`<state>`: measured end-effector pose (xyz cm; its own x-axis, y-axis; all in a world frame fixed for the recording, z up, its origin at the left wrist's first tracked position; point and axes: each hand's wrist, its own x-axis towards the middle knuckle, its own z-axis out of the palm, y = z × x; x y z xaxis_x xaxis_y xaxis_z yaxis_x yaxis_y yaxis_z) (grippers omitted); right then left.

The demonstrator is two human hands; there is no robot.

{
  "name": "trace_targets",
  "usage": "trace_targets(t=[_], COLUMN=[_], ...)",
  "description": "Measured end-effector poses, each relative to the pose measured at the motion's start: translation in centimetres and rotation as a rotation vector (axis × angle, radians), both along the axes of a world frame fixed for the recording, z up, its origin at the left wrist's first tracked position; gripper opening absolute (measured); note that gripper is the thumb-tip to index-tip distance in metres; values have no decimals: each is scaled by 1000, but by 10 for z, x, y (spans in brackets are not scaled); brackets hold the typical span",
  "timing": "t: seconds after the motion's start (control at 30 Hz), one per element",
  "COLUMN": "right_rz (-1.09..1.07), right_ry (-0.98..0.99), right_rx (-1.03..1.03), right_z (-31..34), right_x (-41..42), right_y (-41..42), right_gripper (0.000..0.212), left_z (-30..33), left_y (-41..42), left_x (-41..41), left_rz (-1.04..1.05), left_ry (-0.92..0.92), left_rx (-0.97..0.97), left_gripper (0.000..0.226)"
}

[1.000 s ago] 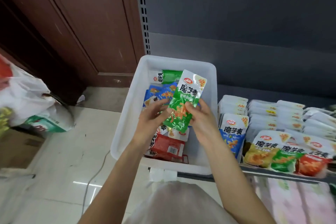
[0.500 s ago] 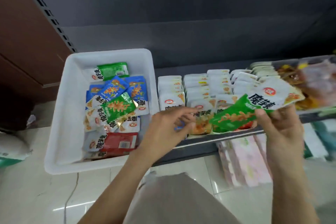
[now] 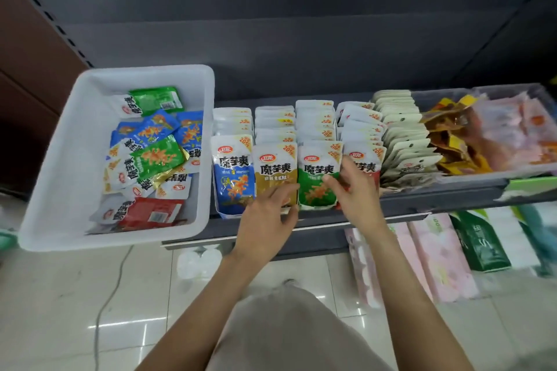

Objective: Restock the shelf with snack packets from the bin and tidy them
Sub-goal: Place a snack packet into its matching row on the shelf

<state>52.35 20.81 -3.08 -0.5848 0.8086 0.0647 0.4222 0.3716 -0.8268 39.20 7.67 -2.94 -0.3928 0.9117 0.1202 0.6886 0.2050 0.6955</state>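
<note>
A white bin [image 3: 60, 159] at the left holds several loose snack packets [image 3: 150, 156] in blue, green and red. On the grey shelf [image 3: 446, 194] the packets stand in rows. The front ones are blue [image 3: 230, 172], brown [image 3: 275, 173] and green [image 3: 315, 181], with a red one mostly hidden behind my right hand. My right hand [image 3: 357, 191] pinches the right side of the green packet at the front of its row. My left hand [image 3: 266, 215] rests at the shelf's front edge with its thumb on the lower part of the brown packet.
To the right on the shelf stand a row of white hang-packets [image 3: 404, 144] and a heap of orange and pink packets [image 3: 488, 135]. Pink packs [image 3: 434, 259] and a green box [image 3: 482, 244] lie below the shelf. A cable runs over the tiled floor [image 3: 75, 310].
The view has swung right from the bin to the shelf. My right hand carried the green packet from over the bin to the front of the third row. My left hand let go and moved to the brown packet.
</note>
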Motion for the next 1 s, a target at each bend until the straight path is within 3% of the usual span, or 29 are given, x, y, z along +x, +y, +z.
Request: trace_targets(t=[0.3, 0.53, 0.73, 0.9, 1.0], right_rz=[-112, -219, -197, -256, -278], right_ry=[-328, -202, -235, -33, 143], right_rx=[459, 309, 239, 146, 164], right_z=[-6, -9, -11, 2, 18], right_x=[-4, -4, -8, 5, 13], right_y=[12, 5, 8, 0, -16], right_gripper=[27, 34, 28, 32, 23], left_z=[-5, -5, -11, -7, 6], left_y=[17, 26, 39, 30, 19], left_x=[19, 24, 29, 30, 27], left_rz=[90, 100, 94, 66, 43], left_ry=[50, 156, 263, 157, 98], left_rx=[20, -126, -249, -190, -40], left_gripper=[45, 61, 70, 67, 49])
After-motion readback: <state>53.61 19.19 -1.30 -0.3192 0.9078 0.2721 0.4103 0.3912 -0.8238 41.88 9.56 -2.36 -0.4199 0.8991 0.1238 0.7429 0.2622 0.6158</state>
